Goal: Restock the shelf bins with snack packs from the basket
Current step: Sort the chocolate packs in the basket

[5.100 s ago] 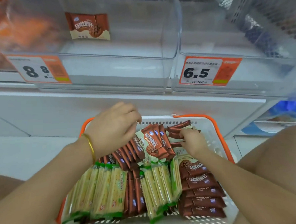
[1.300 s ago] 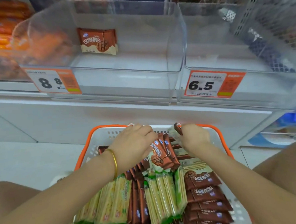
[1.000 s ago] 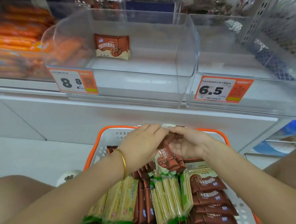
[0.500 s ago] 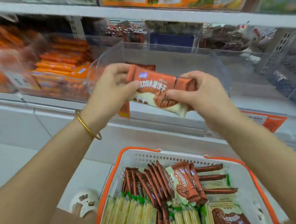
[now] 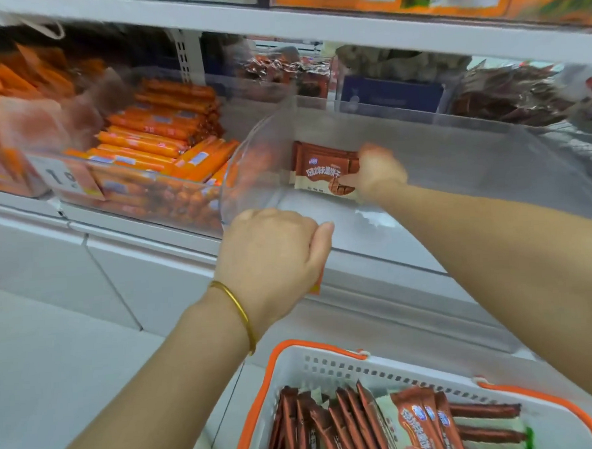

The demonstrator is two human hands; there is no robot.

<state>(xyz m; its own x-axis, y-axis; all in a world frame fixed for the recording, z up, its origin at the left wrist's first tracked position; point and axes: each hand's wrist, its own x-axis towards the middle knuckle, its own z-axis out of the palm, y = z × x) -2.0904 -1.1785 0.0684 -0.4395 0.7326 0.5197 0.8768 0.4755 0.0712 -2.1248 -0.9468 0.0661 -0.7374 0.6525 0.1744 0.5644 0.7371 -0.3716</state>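
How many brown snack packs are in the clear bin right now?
2 visible: a front pack, upright, held by the right hand, and a rear pack edging out behind it at the clear bin's back. More may be hidden.

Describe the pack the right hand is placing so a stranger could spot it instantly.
Find the clear plastic shelf bin right of the bin of orange sausage sticks. At its back, the right hand holds upright brown-and-cream snack packs with white lettering, the only packs in that bin.
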